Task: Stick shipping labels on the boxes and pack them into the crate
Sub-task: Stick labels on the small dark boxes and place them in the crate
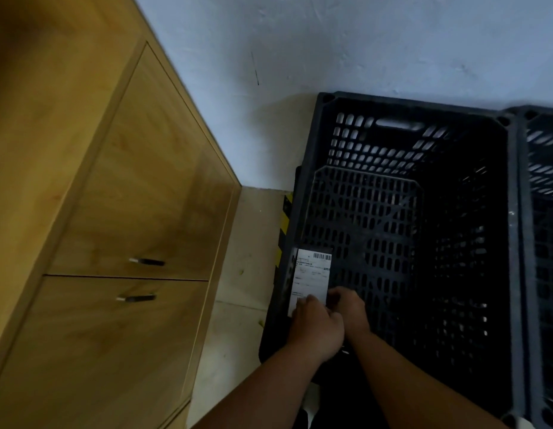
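Note:
A box with a white shipping label (312, 275) on its top face sits inside the black slotted crate (513, 243), against the crate's left wall near the bottom. My left hand (315, 328) grips the box's near end, with its fingers curled over the label's lower edge. Just to the right, my right hand (349, 308) holds the same near end. Both forearms reach in from the bottom of the view. The box's sides are dark and mostly hidden.
A wooden cabinet (98, 212) with two metal handles fills the left. A second black crate (544, 212) adjoins the first on the right. Pale floor (244, 243) with yellow-black hazard tape (283, 230) lies between cabinet and crate. A white wall stands behind.

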`<state>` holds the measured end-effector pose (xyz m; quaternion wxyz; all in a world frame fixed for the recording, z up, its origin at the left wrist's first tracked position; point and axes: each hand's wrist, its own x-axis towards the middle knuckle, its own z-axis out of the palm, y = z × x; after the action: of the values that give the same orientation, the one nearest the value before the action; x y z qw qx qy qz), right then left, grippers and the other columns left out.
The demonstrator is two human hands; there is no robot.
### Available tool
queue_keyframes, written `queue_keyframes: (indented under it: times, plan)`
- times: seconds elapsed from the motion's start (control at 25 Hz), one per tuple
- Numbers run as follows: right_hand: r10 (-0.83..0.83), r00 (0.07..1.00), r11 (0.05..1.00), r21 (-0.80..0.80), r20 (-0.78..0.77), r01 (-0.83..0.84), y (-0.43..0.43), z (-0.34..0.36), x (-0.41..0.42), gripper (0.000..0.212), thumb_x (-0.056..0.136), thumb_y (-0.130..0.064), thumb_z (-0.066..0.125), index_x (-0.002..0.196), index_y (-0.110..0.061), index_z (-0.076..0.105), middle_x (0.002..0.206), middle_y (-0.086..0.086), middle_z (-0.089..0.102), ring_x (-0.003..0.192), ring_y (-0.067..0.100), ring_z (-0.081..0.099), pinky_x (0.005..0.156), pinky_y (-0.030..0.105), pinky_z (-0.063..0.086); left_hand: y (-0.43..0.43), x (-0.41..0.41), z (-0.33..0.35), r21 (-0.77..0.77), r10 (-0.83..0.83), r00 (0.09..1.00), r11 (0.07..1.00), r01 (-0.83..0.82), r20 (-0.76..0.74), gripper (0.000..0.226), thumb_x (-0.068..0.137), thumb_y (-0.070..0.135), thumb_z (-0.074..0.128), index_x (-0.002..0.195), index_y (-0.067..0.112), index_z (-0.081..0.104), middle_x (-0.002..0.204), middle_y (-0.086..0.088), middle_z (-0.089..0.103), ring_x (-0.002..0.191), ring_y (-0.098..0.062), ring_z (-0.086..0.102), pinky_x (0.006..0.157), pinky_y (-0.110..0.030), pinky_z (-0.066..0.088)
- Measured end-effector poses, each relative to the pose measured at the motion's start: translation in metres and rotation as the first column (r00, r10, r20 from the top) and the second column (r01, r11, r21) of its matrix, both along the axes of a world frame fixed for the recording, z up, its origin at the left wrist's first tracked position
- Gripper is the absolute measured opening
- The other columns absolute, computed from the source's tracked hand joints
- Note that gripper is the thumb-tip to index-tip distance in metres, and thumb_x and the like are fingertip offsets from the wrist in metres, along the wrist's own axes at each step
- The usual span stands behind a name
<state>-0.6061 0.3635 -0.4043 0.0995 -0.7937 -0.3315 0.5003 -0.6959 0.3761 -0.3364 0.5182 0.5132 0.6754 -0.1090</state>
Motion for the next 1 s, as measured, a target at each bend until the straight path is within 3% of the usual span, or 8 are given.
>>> queue_keyframes:
  times: [0.24, 0.4, 0.52, 0.6, 0.68, 0.84, 1.0]
  plan:
    - [0.058, 0.995, 0.998, 0.006, -0.077, -0.058, -0.008, 0.013, 0.009, 0.036, 0.091, -0.006, 0.071, 0.126, -0.004, 0.065, 0.124, 0.012, 0.069, 0.104, 0.013, 0.061, 0.088, 0.023, 0.047, -0.004, -0.004, 0.012, 0.004, -0.066, 0.998, 0.998, 0.066, 0.000, 0.050, 0.100, 0.023, 0.044, 0.147, 0.005, 0.043, 0.153, -0.013, 0.042, 0.136, -0.029, 0.047, 0.112, -0.043, 0.044]
    - [0.065, 0.992, 0.991, 0.110, 0.112, -0.078, -0.026, 0.087, 0.036, 0.043, 0.092, -0.010, 0.065, 0.134, -0.011, 0.057, 0.128, 0.009, 0.064, 0.106, 0.017, 0.060, 0.089, 0.025, 0.046, -0.011, -0.002, 0.071, 0.164, -0.308, 0.951, 0.938, 0.306, -0.016, 0.056, 0.101, 0.029, 0.046, 0.153, 0.012, 0.034, 0.156, -0.006, 0.035, 0.139, -0.025, 0.041, 0.113, -0.039, 0.039]
    - [0.142, 0.931, 0.959, 0.187, 0.336, -0.214, -0.048, 0.178, 0.073, 0.051, 0.095, -0.019, 0.061, 0.143, -0.018, 0.048, 0.137, 0.004, 0.054, 0.122, 0.022, 0.054, 0.101, 0.033, 0.047, -0.018, 0.004, 0.141, 0.395, -0.504, 0.850, 0.757, 0.520, -0.153, 0.058, 0.098, 0.035, 0.046, 0.153, 0.020, 0.036, 0.147, 0.000, 0.042, 0.132, -0.021, 0.043, 0.108, -0.034, 0.038]
    - [0.238, 0.798, 0.896, 0.192, 0.554, -0.401, -0.069, 0.246, 0.097, 0.058, 0.092, -0.028, 0.064, 0.146, -0.019, 0.045, 0.138, 0.001, 0.052, 0.126, 0.022, 0.052, 0.104, 0.035, 0.046, -0.022, 0.012, 0.191, 0.544, -0.570, 0.780, 0.581, 0.605, -0.257, 0.048, 0.092, 0.044, 0.044, 0.137, 0.027, 0.049, 0.127, 0.004, 0.050, 0.115, -0.018, 0.051, 0.096, -0.033, 0.043]
    - [0.237, 0.680, 0.854, 0.185, 0.694, -0.486, -0.095, 0.319, 0.119, 0.062, 0.084, -0.034, 0.070, 0.141, -0.019, 0.052, 0.133, 0.000, 0.056, 0.124, 0.023, 0.056, 0.102, 0.036, 0.048, -0.026, 0.029, 0.246, 0.645, -0.621, 0.721, 0.422, 0.637, -0.306, 0.042, 0.088, 0.051, 0.038, 0.122, 0.031, 0.054, 0.111, 0.008, 0.050, 0.102, -0.015, 0.052, 0.086, -0.031, 0.044]
    - [0.121, 0.597, 0.851, 0.226, 0.793, -0.473, -0.150, 0.431, 0.149, 0.052, 0.080, -0.041, 0.064, 0.128, -0.023, 0.056, 0.122, -0.002, 0.057, 0.114, 0.022, 0.058, 0.095, 0.035, 0.050, -0.050, 0.076, 0.330, 0.742, -0.705, 0.625, 0.212, 0.636, -0.334, 0.046, 0.088, 0.056, 0.036, 0.125, 0.035, 0.053, 0.110, 0.014, 0.049, 0.104, -0.011, 0.052, 0.088, -0.028, 0.044]
    - [-0.088, 0.569, 0.872, 0.339, 0.818, -0.353, -0.217, 0.487, 0.186, 0.049, 0.091, -0.046, 0.050, 0.136, -0.026, 0.048, 0.131, -0.005, 0.050, 0.125, 0.017, 0.049, 0.105, 0.031, 0.042, -0.094, 0.142, 0.387, 0.795, -0.794, 0.537, 0.119, 0.595, -0.283, 0.048, 0.090, 0.059, 0.038, 0.133, 0.039, 0.047, 0.118, 0.021, 0.047, 0.112, -0.004, 0.050, 0.093, -0.023, 0.039]
